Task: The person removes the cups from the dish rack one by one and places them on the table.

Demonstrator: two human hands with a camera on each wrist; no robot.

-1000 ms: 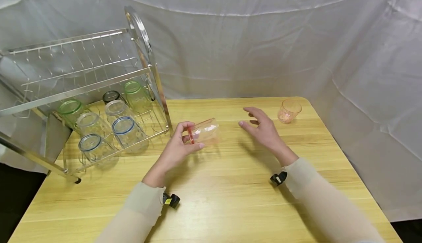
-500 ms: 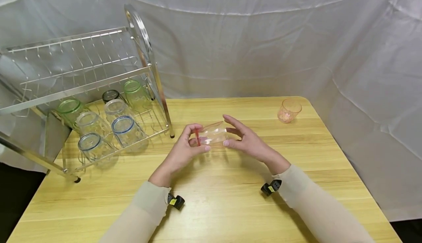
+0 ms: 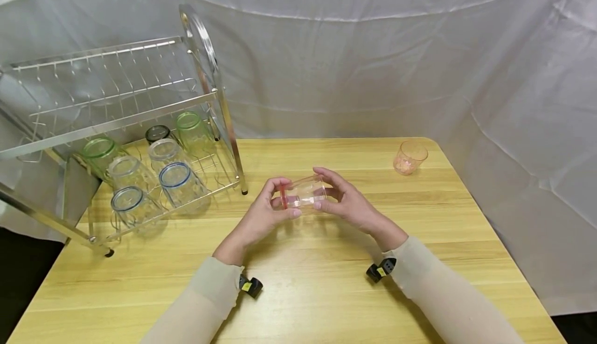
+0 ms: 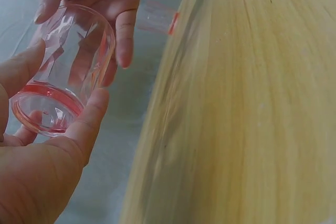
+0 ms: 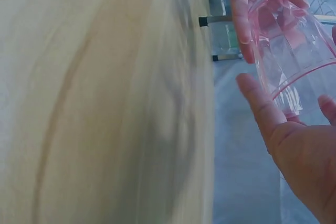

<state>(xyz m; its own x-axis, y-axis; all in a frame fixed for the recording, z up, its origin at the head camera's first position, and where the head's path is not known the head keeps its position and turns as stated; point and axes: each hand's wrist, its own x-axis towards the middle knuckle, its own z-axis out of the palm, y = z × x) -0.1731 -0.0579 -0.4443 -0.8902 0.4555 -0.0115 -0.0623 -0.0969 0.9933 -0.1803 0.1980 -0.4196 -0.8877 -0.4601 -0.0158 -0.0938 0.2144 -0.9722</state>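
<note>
A clear pink-tinted drinking glass (image 3: 305, 191) lies sideways in the air between both hands, close over the table. My left hand (image 3: 263, 214) grips its thick reddish base, thumb on the near side and fingers on the far side. At the rim end my right hand (image 3: 352, 206) holds the glass with curved fingers and thumb around the mouth. In the left wrist view the base (image 4: 47, 106) sits between left thumb and fingers, while the rim points at the right palm. A second pink glass (image 3: 409, 158) stands upright at the table's back right corner.
On the left stands a two-tier metal dish rack (image 3: 219, 95). Its lower tier holds several upturned glasses, among them a green glass (image 3: 193, 131) and a blue-rimmed glass (image 3: 179, 183). A grey-white cloth (image 3: 326, 74) hangs behind the wooden table (image 3: 308, 282).
My right hand has come in from the right and closed around the glass's rim end. My left hand has shifted slightly right with the glass, which is now more level.
</note>
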